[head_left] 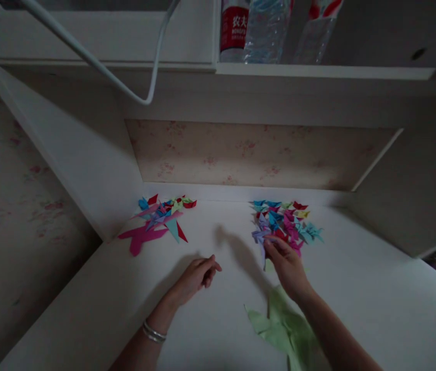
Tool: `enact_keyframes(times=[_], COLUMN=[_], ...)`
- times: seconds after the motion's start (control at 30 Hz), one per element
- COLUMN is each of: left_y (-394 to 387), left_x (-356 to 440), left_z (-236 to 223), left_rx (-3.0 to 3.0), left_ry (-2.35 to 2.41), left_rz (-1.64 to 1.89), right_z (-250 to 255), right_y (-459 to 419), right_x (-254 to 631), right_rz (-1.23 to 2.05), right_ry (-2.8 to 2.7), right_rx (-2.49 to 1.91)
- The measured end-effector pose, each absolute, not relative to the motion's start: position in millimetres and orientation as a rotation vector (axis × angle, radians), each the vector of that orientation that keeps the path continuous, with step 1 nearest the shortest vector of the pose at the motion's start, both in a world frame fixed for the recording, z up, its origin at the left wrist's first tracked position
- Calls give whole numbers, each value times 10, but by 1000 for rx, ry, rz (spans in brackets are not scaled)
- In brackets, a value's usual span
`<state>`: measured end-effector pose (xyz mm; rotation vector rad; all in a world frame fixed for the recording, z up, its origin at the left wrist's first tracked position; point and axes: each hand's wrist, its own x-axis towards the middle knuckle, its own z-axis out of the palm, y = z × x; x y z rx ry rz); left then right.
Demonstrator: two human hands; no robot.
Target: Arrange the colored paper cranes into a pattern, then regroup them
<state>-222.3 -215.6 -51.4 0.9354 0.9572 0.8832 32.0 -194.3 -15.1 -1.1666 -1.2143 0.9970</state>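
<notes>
My right hand (pixel 285 263) pinches a light purple paper crane (pixel 258 236) at the near left edge of a cluster of folded paper cranes. Around it lie a magenta crane (pixel 289 222), a blue crane (pixel 275 220) and a pale turquoise crane (pixel 310 232). My left hand (pixel 201 273) is held over the white desk, its fingers curled and nothing visible in them. A silver bangle (pixel 154 332) circles the left wrist. Beneath my right forearm sits a large pale green folded paper piece (pixel 283 327), partly hidden by the arm.
Another pile of folded paper (pixel 159 211) lies at the back left, with a flat magenta piece (pixel 142 237) in front. A shelf (pixel 326 71) overhangs the desk (pixel 202 330) and carries plastic bottles (pixel 266 31). A white cable (pixel 98 64) hangs down at upper left.
</notes>
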Motion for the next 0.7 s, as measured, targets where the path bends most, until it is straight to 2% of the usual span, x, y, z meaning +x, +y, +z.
enact_keyframes(times=[0.17,0.37,0.57,0.7], left_y=[-2164,-2153,-2144,-2143], left_x=[-2219,-2208,-2199,-2190], left_z=[-488,-500,-548,-547], left_rx=[942,990,965,944], left_ry=[979,973,999,1013], left_rz=[881,875,905,923], right_z=[-135,-467,-639,-669], right_y=[-1872,-1736,-1537,-1418], right_x=[1358,2355,2504,2442], right_rz=[614,358,203,264], right_ry=[-1414,-1584,-1785,-1837], right_rx=[-1511,-1671,-1734,-1795])
